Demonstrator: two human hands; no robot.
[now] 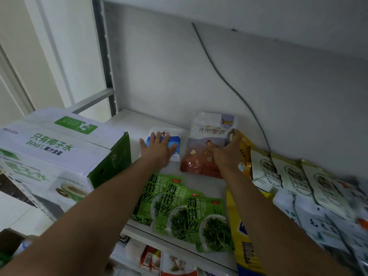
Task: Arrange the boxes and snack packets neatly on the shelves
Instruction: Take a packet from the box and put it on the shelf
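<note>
In the middle of the frame our left hand point(159, 148) lay flat, fingers straight and spread, on a small blue-and-white packet point(176, 138) at the back of the shelf point(127, 120), just right of the coconut-water box point(59, 148). Our right hand point(227, 152) gripped the red snack pouch point(209, 124), thumb across its front and fingers hooked round its right edge, beside a yellow packet point(246, 150). We judged that the pouch, propped toward the wall, might slump forward onto the green kelp packets point(179, 208) once released, since nothing braced its base.
</note>
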